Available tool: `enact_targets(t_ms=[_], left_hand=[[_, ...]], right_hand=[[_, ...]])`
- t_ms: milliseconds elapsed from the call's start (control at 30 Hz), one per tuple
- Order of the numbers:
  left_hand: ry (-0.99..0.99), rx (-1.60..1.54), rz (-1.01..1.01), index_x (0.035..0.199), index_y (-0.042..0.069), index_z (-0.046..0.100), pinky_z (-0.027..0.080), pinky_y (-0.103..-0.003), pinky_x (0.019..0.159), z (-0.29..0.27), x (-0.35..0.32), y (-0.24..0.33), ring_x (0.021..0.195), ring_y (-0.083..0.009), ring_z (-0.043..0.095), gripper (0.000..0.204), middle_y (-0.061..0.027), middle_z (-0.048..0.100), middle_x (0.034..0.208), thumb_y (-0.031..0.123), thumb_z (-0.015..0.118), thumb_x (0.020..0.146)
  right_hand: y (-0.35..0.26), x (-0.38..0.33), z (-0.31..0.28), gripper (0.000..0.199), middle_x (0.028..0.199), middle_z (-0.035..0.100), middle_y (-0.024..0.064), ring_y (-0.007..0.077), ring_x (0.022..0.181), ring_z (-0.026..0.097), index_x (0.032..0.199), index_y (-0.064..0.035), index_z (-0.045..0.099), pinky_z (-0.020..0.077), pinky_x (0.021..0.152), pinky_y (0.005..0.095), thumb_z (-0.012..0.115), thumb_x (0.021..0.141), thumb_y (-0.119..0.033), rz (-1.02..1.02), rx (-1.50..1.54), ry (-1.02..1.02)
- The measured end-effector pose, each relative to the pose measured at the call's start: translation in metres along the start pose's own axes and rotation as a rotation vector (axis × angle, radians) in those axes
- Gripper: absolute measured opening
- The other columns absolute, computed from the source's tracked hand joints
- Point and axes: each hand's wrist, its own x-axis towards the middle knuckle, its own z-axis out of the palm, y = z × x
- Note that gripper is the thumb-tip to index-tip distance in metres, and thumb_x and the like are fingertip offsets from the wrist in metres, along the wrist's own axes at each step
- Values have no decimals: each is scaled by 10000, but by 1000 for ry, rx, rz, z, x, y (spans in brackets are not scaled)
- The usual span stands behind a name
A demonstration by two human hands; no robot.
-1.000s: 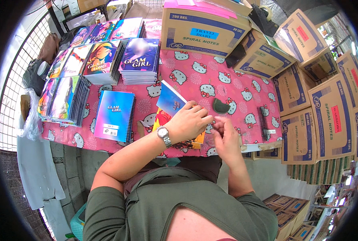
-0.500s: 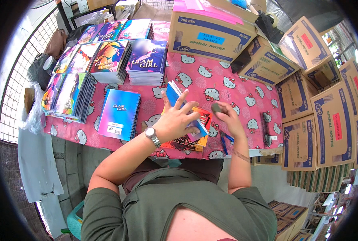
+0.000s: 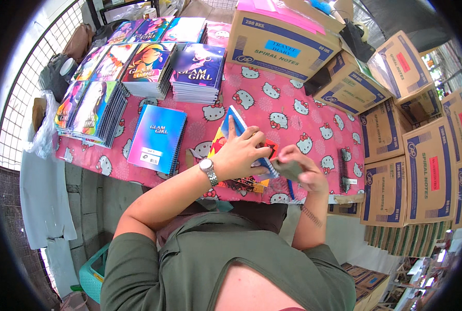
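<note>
My left hand (image 3: 245, 150) grips a small blue spiral notebook (image 3: 226, 124), tilted up over a low pile of orange and yellow notebooks (image 3: 249, 185). Its index finger stretches along the cover while the thumb and other fingers hold nearer the lower end. Close to that end, my right hand (image 3: 304, 167) holds a flat grey-green piece (image 3: 289, 170), blurred by motion, its material unclear. Whether the piece touches the notebook I cannot tell. A blue pen (image 3: 291, 189) lies below my right hand. To the left lies a blue-pink spiral notebook (image 3: 157, 140).
Several stacks of colourful notebooks (image 3: 197, 70) fill the table's far left. Cardboard boxes (image 3: 280, 52) stand at the back and along the right (image 3: 428, 171). Dark spiral coils (image 3: 343, 168) lie near the right edge of the pink tablecloth (image 3: 277, 106).
My right hand has brought the grey-green piece down and in to the notebook's lower end. My left hand's spread fingers have closed down onto the notebook. The view has shifted slightly.
</note>
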Motion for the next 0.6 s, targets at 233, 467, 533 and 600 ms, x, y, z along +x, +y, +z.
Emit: enact_targets(t_ms=[233,467,533,600], left_hand=[[-4,63,-13,1013,184,645,300,-688,1024,-22,7,-38,1243,-290,478,426,-34,549,1141,405,827,698],[-25,34,-13,972,192,663,304,-690,1028,-20,10,-30,1175,-231,504,374,-5,556,1051,423,820,724],[-17,20,-5,964,190,661,317,-678,1009,-17,8,-28,1163,-231,506,370,-4,552,1039,422,820,725],[-13,6,6,960,187,658,328,-668,992,-15,8,-28,1152,-232,507,371,-3,549,1030,423,821,725]], right_hand=[[-9,21,-8,534,1301,484,83,218,1199,527,1265,-41,650,433,1032,373,771,780,-230,23,-94,-54],[-10,30,-10,519,1260,544,103,229,1221,538,1248,-33,665,441,1044,377,752,761,-190,172,-306,41],[-4,28,-9,539,1266,542,107,231,1210,550,1253,-30,660,449,1040,380,756,760,-225,19,-189,15],[-2,26,-6,548,1273,540,107,233,1206,556,1256,-26,658,453,1037,386,754,764,-248,-228,275,-118]])
